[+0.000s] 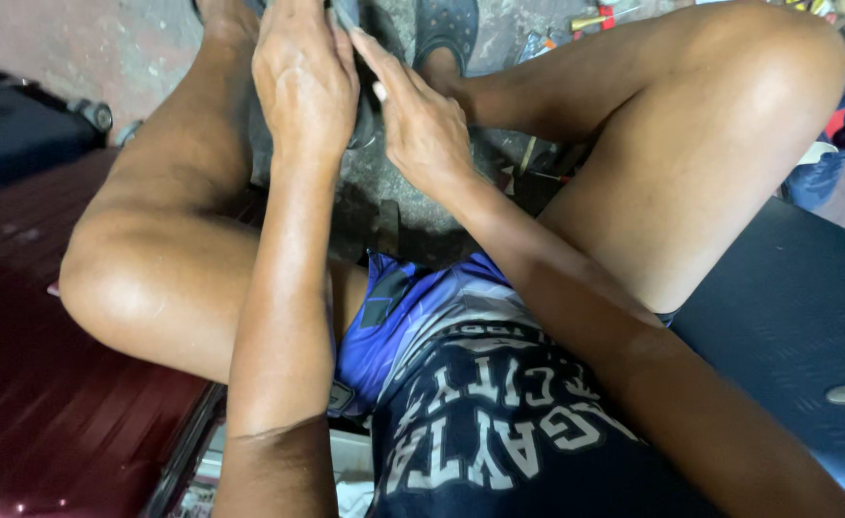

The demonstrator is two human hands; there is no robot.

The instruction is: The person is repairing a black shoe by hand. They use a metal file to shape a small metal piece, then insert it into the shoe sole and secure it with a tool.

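My left hand [303,82] reaches out between my bent knees, its fingers curled over a dark grey object [365,120] that is mostly hidden behind both hands. My right hand [422,120] sits just to the right of it. Its fingers are stretched forward, with the tips against the same dark object near the left hand's fingertips. A small pale spot [379,91] shows by the right thumb; I cannot tell what it is. What the dark object is and how the right hand grips it stay hidden.
A glossy dark red case [20,384] lies at my left, with a black wheeled case [20,125] behind it. A dark blue panel [787,317] is at my right. On the concrete floor [135,38] ahead are a dark sandal [446,29], small tools [595,17] and a blue cloth [835,144].
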